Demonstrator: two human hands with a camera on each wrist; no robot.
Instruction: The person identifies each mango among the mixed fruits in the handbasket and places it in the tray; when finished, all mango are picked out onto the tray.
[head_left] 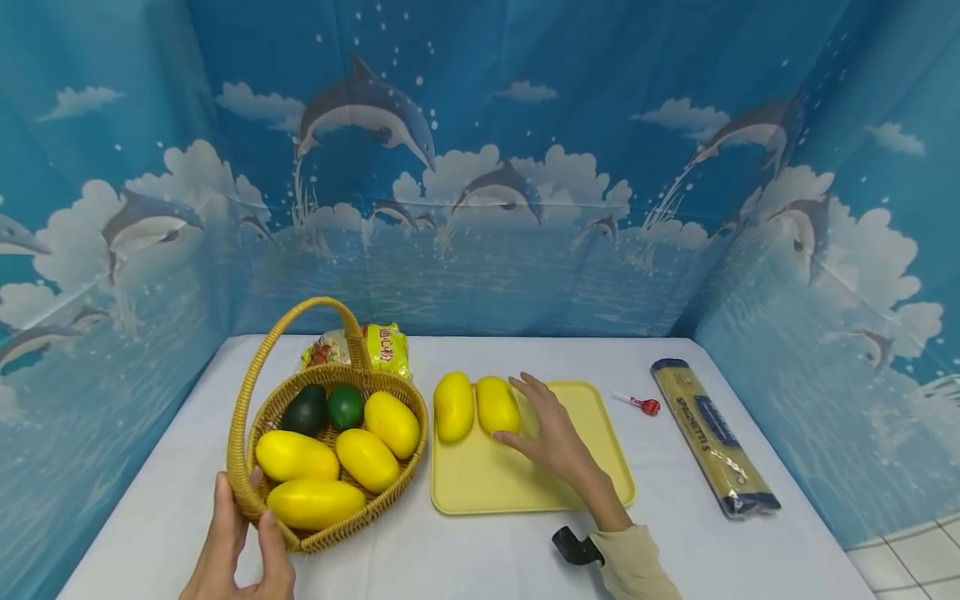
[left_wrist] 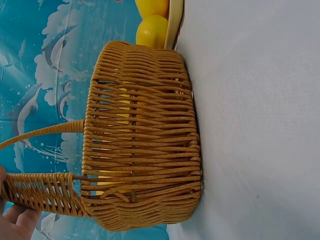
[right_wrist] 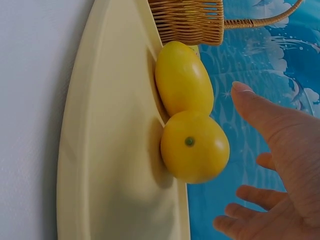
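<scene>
My left hand [head_left: 243, 546] grips the wicker basket [head_left: 375, 517] at the near base of its handle [head_left: 242, 400]. In the left wrist view, the fingers [left_wrist: 22, 220] curl round the handle. Several yellow mangoes [head_left: 315, 503] lie in the basket with a dark avocado [head_left: 305, 410] and a smaller green fruit [head_left: 346, 407]. Two more mangoes stand side by side on a yellow tray [head_left: 517, 483]: a left one [head_left: 453, 407] and a right one [head_left: 497, 406]. Beside the right mango, my right hand [head_left: 551, 429] has its fingers spread. The right wrist view shows a gap between thumb [right_wrist: 255, 110] and mangoes.
Behind the basket lies a yellow food packet [head_left: 386, 348], partly hidden. Right of the tray are a red lollipop [head_left: 647, 406] and a long spaghetti pack [head_left: 712, 437]. A dolphin-print curtain [head_left: 480, 250] encloses the white table [head_left: 420, 567] at the back and sides.
</scene>
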